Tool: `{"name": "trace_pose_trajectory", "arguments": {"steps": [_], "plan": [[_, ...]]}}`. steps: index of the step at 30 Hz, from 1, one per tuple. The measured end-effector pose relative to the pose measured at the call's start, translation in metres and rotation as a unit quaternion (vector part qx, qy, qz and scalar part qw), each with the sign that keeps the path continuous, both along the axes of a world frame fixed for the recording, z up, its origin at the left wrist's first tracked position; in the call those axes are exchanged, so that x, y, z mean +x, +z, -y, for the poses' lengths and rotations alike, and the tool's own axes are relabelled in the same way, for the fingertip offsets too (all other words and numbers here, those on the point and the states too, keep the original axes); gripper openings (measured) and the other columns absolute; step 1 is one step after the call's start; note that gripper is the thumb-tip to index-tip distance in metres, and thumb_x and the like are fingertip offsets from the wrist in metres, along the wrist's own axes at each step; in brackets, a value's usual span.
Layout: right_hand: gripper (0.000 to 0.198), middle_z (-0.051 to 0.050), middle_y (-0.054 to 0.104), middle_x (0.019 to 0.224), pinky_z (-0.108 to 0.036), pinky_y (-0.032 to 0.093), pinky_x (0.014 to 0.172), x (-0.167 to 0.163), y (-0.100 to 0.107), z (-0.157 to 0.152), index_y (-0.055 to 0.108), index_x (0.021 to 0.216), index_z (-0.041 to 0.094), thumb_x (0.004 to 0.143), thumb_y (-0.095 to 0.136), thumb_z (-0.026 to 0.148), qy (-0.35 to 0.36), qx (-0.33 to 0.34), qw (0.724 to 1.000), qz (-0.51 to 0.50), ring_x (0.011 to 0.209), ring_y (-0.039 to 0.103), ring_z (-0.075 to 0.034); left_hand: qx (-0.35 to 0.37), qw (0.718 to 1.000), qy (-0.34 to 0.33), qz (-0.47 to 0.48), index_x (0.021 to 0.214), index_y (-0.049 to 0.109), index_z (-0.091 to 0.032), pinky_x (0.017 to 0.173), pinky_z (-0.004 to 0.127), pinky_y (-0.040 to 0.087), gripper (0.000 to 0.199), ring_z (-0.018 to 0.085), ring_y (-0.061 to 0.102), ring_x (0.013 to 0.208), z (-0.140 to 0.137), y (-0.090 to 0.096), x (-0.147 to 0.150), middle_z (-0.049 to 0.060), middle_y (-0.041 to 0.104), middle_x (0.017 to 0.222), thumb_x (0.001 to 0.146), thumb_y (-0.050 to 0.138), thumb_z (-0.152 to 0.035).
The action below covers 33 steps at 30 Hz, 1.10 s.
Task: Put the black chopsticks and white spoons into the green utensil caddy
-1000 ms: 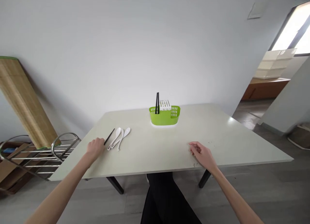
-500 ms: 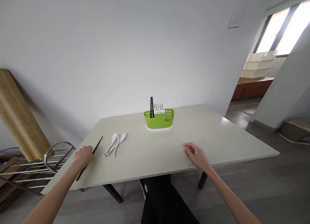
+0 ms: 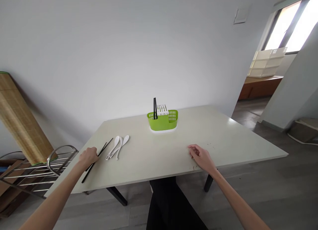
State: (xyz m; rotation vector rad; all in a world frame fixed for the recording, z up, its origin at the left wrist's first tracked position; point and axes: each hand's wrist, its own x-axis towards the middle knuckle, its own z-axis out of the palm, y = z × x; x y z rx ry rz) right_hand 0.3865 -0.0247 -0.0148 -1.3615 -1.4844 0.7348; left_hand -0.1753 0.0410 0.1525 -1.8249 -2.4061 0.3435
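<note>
My left hand [image 3: 88, 157] is at the table's left side, its fingers closed on a pair of black chopsticks [image 3: 87, 173]. The sticks cross at a narrow angle, and their tips stick out past the hand on both sides. How the fingers grip them is partly hidden. Just right of this hand lie several white spoons [image 3: 116, 147], handles overlapping. My right hand [image 3: 200, 157] rests on the table near its front edge, loosely curled with nothing in it. A green utensil basket [image 3: 162, 123] with a white base stands near the wall, black chopsticks [image 3: 155, 108] upright in its left part.
The pale table [image 3: 149, 160] reaches back to the wall. A metal rack [image 3: 32, 173] stands at the left, below a rolled bamboo mat [image 3: 22, 120]. Small dark marks dot the tabletop near my right hand. White stacked drawers [image 3: 267, 62] stand by the window.
My left hand has shifted slightly right. Two chopsticks now show at it, where only one was visible before. My right hand stays in place.
</note>
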Motion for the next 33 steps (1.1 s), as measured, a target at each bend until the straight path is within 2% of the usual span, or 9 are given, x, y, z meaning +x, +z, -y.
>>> {"name": "trace_pose_trajectory", "arguments": {"steps": [3, 6, 7, 9, 11, 14, 17, 24, 33], "plan": [[0.04, -0.005, 0.073, 0.085, -0.034, 0.052, 0.072, 0.004, 0.0, 0.0, 0.067, 0.109, 0.021, 0.099, 0.05, 0.056, 0.003, -0.006, 1.0, -0.005, 0.071, 0.067, -0.02, 0.039, 0.999, -0.01, 0.036, 0.088, 0.078, -0.013, 0.076, 0.039, 0.053, 0.027, 0.041, 0.073, 0.101, 0.005, 0.014, 0.005, 0.023, 0.079, 0.104, 0.071, 0.066, -0.03], [0.044, -0.006, 0.073, 0.085, -0.035, 0.052, 0.072, -0.005, 0.007, 0.003, 0.067, 0.109, 0.02, 0.097, 0.052, 0.06, -0.001, -0.019, 0.999, -0.041, 0.072, 0.067, -0.021, 0.14, 0.968, -0.064, 0.2, 0.087, 0.08, -0.017, 0.088, 0.043, 0.055, 0.032, 0.041, 0.074, 0.103, 0.017, 0.032, 0.033, 0.017, 0.081, 0.098, 0.077, 0.07, -0.046], [0.046, -0.007, 0.073, 0.085, -0.036, 0.052, 0.072, -0.014, 0.012, 0.005, 0.067, 0.108, 0.02, 0.097, 0.054, 0.062, -0.001, -0.022, 0.998, -0.061, 0.072, 0.067, -0.021, 0.16, 0.94, -0.082, 0.291, 0.092, 0.081, -0.019, 0.091, 0.043, 0.055, 0.037, 0.038, 0.075, 0.103, 0.024, 0.037, 0.049, 0.014, 0.082, 0.099, 0.077, 0.073, -0.052], [0.047, -0.006, 0.072, 0.085, -0.036, 0.053, 0.075, -0.04, 0.027, 0.015, 0.066, 0.108, 0.02, 0.096, 0.056, 0.064, 0.024, -0.021, 0.994, -0.104, 0.075, 0.067, -0.021, 0.178, 0.851, -0.085, 0.486, 0.104, 0.081, -0.021, 0.096, 0.04, 0.056, 0.048, 0.033, 0.076, 0.103, 0.036, 0.04, 0.088, 0.011, 0.083, 0.104, 0.075, 0.079, -0.059], [0.048, -0.007, 0.072, 0.091, -0.035, 0.054, 0.076, -0.075, 0.047, 0.028, 0.065, 0.113, 0.02, 0.097, 0.058, 0.064, 0.127, -0.03, 0.981, -0.146, 0.079, 0.068, -0.02, 0.174, 0.759, -0.081, 0.622, 0.106, 0.082, -0.02, 0.098, 0.039, 0.058, 0.053, 0.03, 0.076, 0.104, 0.048, 0.037, 0.132, 0.011, 0.082, 0.106, 0.07, 0.087, -0.059], [0.052, -0.009, 0.073, 0.108, -0.033, 0.055, 0.074, -0.122, 0.081, 0.051, 0.059, 0.13, 0.021, 0.101, 0.055, 0.063, 0.311, -0.057, 0.927, -0.204, 0.086, 0.071, -0.019, 0.168, 0.638, -0.066, 0.748, 0.095, 0.083, -0.016, 0.101, 0.037, 0.059, 0.05, 0.027, 0.075, 0.104, 0.057, 0.026, 0.187, 0.012, 0.081, 0.109, 0.065, 0.093, -0.054], [0.056, -0.008, 0.071, 0.104, -0.028, 0.051, 0.062, -0.148, 0.105, 0.069, 0.06, 0.13, 0.02, 0.106, 0.042, 0.067, 0.348, -0.086, 0.9, -0.248, 0.074, 0.071, -0.016, 0.172, 0.561, -0.054, 0.808, 0.095, 0.083, -0.016, 0.106, 0.036, 0.057, 0.042, 0.023, 0.074, 0.106, 0.063, 0.016, 0.216, 0.01, 0.08, 0.11, 0.07, 0.093, -0.049], [0.051, 0.003, 0.058, 0.066, -0.024, 0.04, 0.052, -0.157, 0.106, 0.086, 0.058, 0.09, 0.021, 0.105, 0.043, 0.068, 0.271, -0.074, 0.921, -0.27, 0.052, 0.053, -0.01, 0.158, 0.512, -0.017, 0.844, 0.099, 0.083, -0.015, 0.109, 0.036, 0.056, 0.038, 0.022, 0.074, 0.108, 0.085, 0.003, 0.227, 0.009, 0.08, 0.11, 0.075, 0.091, -0.043], [0.053, 0.007, 0.046, 0.057, -0.026, 0.04, 0.052, -0.15, 0.095, 0.085, 0.048, 0.078, 0.024, 0.103, 0.045, 0.07, 0.258, -0.093, 0.918, -0.286, 0.047, 0.045, -0.01, 0.086, 0.515, -0.021, 0.852, 0.094, 0.083, -0.018, 0.108, 0.036, 0.056, 0.034, 0.022, 0.074, 0.106, 0.098, -0.013, 0.248, 0.007, 0.081, 0.106, 0.075, 0.091, -0.045]]}}
